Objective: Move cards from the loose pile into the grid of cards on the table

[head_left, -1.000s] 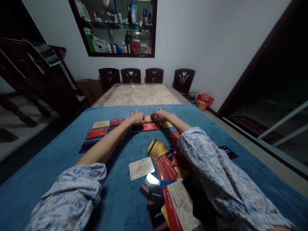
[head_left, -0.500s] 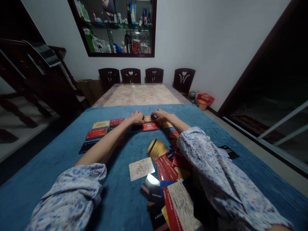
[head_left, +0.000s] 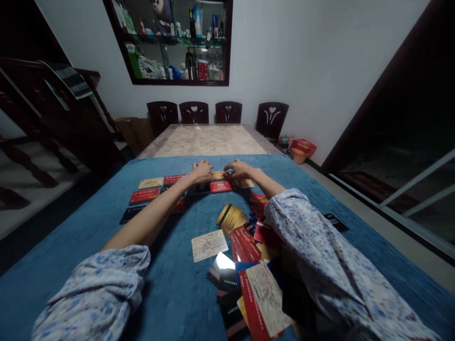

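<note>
At the far part of the blue cloth, a yellowish card [head_left: 218,175] lies flat between my two hands. My left hand [head_left: 202,171] is curled at its left end, and my right hand [head_left: 239,169] pinches at its right end. The fingertips are small and partly hidden. Just in front of that card lies a red card [head_left: 221,186], with a tan card [head_left: 243,184] to its right. To the left, more cards form rows, among them a pale yellow card [head_left: 150,183] and a red card [head_left: 144,195]. My left forearm covers part of these rows.
A loose heap of cards, with a red and cream card [head_left: 265,296] on top, spreads in front of my right sleeve. Beside it lie a pale card [head_left: 209,245] and a gold card [head_left: 232,218]. A black card [head_left: 335,221] lies far right. Chairs [head_left: 228,112] line the table's far end.
Both hands stay around the yellowish card, with only slight finger movement. My right hand has lifted its knuckles a little. The view has shifted slightly.
</note>
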`<state>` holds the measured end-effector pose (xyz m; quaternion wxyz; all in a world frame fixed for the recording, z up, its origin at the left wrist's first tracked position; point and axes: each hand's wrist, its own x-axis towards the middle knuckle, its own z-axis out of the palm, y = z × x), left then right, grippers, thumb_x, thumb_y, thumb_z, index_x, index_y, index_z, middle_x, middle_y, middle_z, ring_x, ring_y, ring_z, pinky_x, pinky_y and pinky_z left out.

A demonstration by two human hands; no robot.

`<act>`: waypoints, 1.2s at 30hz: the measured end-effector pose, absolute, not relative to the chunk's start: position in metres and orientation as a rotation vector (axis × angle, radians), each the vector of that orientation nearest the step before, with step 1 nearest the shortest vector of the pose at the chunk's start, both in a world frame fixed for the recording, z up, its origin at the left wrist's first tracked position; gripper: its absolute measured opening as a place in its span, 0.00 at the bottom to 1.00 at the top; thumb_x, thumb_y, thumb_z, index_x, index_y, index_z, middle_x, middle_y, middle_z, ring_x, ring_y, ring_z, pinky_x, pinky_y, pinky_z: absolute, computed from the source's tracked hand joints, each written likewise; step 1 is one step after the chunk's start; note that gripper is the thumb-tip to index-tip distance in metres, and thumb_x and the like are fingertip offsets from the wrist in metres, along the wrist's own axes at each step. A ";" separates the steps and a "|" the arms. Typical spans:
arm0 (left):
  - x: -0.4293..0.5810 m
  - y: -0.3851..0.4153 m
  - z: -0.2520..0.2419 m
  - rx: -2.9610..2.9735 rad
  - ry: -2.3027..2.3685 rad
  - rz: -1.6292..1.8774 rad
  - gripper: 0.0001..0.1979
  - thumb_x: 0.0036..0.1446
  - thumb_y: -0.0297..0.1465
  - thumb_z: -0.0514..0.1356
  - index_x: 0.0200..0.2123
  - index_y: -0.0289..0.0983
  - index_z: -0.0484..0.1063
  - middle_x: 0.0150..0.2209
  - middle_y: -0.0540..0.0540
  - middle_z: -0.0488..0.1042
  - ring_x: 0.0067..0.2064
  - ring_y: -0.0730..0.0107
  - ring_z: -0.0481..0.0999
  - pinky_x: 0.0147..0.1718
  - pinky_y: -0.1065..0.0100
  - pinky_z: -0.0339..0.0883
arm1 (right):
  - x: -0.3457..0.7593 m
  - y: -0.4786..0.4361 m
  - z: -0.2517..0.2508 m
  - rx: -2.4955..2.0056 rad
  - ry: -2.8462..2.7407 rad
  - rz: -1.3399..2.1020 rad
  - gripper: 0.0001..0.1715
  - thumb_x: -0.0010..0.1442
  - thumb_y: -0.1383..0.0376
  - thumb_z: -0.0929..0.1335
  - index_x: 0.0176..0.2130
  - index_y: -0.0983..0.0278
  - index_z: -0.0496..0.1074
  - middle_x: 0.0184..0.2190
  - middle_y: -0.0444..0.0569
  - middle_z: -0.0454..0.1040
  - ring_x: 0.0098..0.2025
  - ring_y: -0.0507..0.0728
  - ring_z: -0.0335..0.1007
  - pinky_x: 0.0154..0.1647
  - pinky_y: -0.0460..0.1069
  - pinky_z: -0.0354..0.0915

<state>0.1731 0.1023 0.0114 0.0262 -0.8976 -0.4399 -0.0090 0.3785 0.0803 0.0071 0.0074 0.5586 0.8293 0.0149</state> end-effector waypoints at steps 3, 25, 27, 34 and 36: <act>0.169 0.093 0.012 -2.753 -1.302 -0.101 0.22 0.55 0.26 0.53 0.52 0.37 0.74 0.55 0.35 0.71 0.60 0.46 0.61 0.51 0.44 0.59 | 0.378 0.072 0.011 1.743 2.597 0.079 0.25 0.60 0.63 0.67 0.57 0.58 0.74 0.55 0.50 0.76 0.56 0.65 0.64 0.49 0.52 0.62; 0.127 -0.008 -0.010 -2.838 -1.097 -0.345 0.21 0.56 0.23 0.53 0.51 0.38 0.74 0.55 0.37 0.73 0.61 0.47 0.61 0.54 0.40 0.55 | 0.345 -0.026 0.026 1.650 2.777 0.067 0.17 0.62 0.67 0.68 0.50 0.58 0.79 0.51 0.50 0.78 0.55 0.63 0.62 0.46 0.52 0.58; 0.123 -0.018 -0.012 -2.854 -1.083 -0.378 0.21 0.57 0.23 0.52 0.52 0.39 0.74 0.55 0.37 0.73 0.61 0.47 0.61 0.55 0.41 0.55 | 0.340 -0.034 0.023 1.624 2.802 0.069 0.16 0.61 0.67 0.68 0.49 0.58 0.79 0.50 0.51 0.78 0.54 0.63 0.62 0.47 0.52 0.59; 0.105 -0.045 -0.020 -2.883 -1.013 -0.463 0.20 0.58 0.25 0.52 0.51 0.38 0.74 0.54 0.37 0.74 0.60 0.47 0.62 0.54 0.41 0.53 | 0.330 -0.052 0.004 1.497 2.971 -0.010 0.16 0.62 0.67 0.68 0.49 0.60 0.79 0.48 0.52 0.78 0.54 0.64 0.60 0.51 0.56 0.57; 0.100 -0.052 -0.024 -2.880 -0.994 -0.480 0.19 0.59 0.25 0.52 0.50 0.39 0.75 0.53 0.37 0.75 0.60 0.47 0.62 0.54 0.41 0.52 | 0.329 -0.057 -0.003 1.463 3.011 -0.016 0.16 0.61 0.67 0.69 0.48 0.61 0.79 0.47 0.53 0.78 0.53 0.64 0.60 0.52 0.57 0.56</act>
